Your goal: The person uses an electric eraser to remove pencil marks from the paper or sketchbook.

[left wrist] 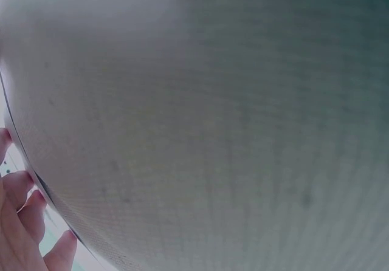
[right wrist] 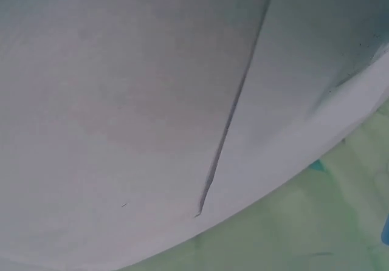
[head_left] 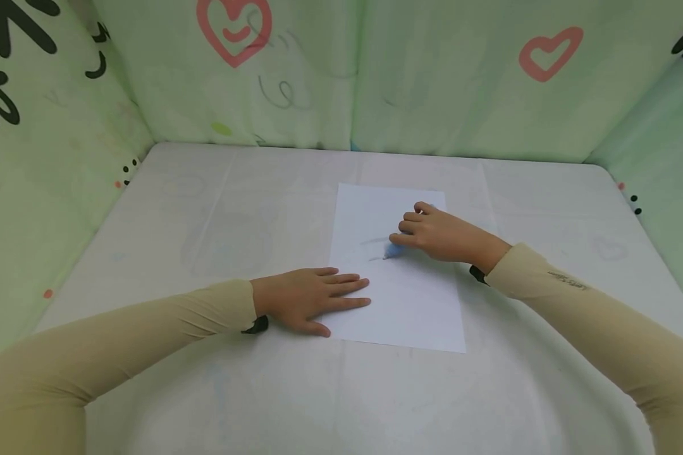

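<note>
A white sheet of paper (head_left: 398, 309) lies on the table, with a few faint grey strokes near its middle. My left hand (head_left: 310, 297) rests on the sheet's lower left edge, its fingers straight and spread. Over the right part of the paper, my right hand (head_left: 444, 234) grips a blue pen (head_left: 394, 251), curled fingers around it. The pen leans, and its dark tip is down at the strokes; most of its body is hidden by the hand. In the left wrist view the fingertips (left wrist: 31, 213) show at the lower left corner. The right wrist view shows the paper's edge.
A white cloth covers the table (head_left: 250, 208), with faint creases. Green curtains (head_left: 432, 82) printed with hearts and black shapes stand at the back and both sides. Dark wrist straps (head_left: 256, 325) show under the beige sleeves (head_left: 176, 322).
</note>
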`<state>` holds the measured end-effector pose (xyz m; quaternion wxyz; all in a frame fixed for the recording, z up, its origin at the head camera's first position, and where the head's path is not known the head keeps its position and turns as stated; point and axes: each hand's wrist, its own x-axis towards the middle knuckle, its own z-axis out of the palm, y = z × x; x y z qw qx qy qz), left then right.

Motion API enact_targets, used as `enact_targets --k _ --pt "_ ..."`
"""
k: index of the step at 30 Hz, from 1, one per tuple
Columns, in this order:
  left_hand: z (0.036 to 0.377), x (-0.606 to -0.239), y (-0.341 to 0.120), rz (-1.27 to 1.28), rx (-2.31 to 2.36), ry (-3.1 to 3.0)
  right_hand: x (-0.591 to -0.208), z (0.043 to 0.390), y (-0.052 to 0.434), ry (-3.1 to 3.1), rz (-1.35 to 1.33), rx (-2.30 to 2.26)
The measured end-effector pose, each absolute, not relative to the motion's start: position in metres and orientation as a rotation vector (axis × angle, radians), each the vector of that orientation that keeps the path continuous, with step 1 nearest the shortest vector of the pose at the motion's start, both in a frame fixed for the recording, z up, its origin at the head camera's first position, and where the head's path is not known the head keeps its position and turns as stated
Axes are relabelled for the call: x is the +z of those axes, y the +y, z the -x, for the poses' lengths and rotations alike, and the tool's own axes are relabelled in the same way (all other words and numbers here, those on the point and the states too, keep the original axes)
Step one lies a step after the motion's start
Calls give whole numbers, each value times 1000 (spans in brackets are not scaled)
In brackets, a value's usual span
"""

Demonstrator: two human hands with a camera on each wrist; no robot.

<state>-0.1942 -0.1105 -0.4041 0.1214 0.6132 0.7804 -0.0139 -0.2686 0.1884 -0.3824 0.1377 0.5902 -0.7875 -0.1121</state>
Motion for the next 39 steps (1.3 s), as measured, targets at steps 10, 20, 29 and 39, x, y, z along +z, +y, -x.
enact_targets --k 10,20,29,39 --pt "194 -405 -110 -1808 -31 2285 -382 270 176 -2303 -1691 -362" --pt "194 -403 -110 -1798 -38 2282 -381 268 185 -2299 -1695 -340" --pt "194 -403 -109 -1790 -50 2277 -381 269 178 -2304 -1678 -352" --pt "194 -404 -110 -1790 -58 2282 -384 268 182 -2296 -1715 -312"
